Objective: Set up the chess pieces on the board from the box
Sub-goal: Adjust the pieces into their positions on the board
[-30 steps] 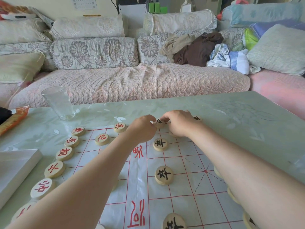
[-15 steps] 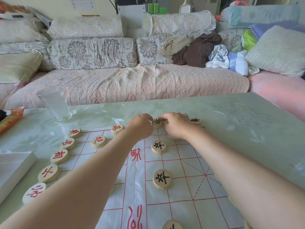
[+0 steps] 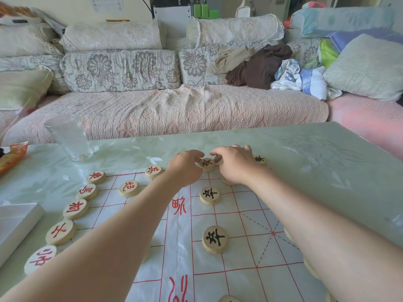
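Both my arms reach to the far edge of the white plastic board sheet with red grid lines. A round pale wooden disc with black lettering lies flat on the far row, between my two hands. My left hand has its fingers curled, with the tips at the disc's left rim; whether they grip it I cannot tell. My right hand pinches the disc's right rim narrowly between thumb and forefinger. Two more black-lettered discs lie nearer me. Red-lettered discs line the board's left edge. A white box sits left of them. A clear glass tumbler stands on the pale green table.
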The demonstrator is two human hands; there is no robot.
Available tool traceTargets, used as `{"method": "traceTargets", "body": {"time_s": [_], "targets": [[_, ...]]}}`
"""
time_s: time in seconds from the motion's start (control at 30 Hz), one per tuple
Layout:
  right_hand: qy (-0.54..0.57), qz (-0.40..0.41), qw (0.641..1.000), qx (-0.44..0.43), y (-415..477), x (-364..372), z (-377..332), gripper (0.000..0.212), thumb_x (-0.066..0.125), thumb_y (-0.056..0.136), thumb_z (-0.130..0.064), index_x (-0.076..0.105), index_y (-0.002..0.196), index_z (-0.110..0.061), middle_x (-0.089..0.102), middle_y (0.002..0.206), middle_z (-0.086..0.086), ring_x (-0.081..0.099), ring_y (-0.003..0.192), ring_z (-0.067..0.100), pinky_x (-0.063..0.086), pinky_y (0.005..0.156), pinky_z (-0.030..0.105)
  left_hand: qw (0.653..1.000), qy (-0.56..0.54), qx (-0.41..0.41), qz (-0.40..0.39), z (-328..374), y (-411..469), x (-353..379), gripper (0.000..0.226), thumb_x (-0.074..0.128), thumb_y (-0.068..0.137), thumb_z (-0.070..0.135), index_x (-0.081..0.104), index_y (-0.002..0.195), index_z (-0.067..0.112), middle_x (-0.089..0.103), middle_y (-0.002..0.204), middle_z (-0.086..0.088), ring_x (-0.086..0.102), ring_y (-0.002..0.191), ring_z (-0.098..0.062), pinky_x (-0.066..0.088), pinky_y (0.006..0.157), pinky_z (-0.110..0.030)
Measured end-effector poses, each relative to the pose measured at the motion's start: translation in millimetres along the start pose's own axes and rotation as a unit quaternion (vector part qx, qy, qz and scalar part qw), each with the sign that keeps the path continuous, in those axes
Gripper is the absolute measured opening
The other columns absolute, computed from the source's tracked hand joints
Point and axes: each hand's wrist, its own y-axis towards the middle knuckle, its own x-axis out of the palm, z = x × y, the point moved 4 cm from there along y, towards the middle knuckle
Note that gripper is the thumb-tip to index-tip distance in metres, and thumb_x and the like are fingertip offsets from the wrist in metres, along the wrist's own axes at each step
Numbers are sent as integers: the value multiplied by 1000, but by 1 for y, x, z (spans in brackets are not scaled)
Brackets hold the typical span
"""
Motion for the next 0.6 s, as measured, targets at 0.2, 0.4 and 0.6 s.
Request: {"method": "traceTargets", "body": {"time_s": [0.2, 0.4, 0.6], "targets": [[13, 10, 1000, -4, 2, -2, -1, 50, 48, 93, -15, 51, 138, -36, 63, 124, -14, 47, 122, 19, 28, 97, 38, 1000, -7, 9, 5, -4, 3, -1, 55, 66, 81, 15, 53, 131, 35, 61, 122, 13, 53, 115, -16, 47, 99, -38], [20, 9, 1000, -11, 6, 6, -2, 41, 58, 93, -47, 56, 133, -39, 66, 115, -17, 50, 117, 17, 29, 94, 37, 999, -43, 18, -7, -2, -2, -2, 53, 77, 75, 26, 59, 125, 32, 61, 109, 14, 58, 99, -15, 55, 69, -31], [25, 19, 999, -21, 4, 6, -5, 45, 59, 91, -54, 56, 133, -38, 65, 122, -13, 51, 120, 19, 33, 100, 40, 999, -42, 31, 3, -4, -1, -4, 47, 77, 76, 23, 62, 121, 29, 65, 113, 12, 58, 89, -13, 51, 67, -27]]}}
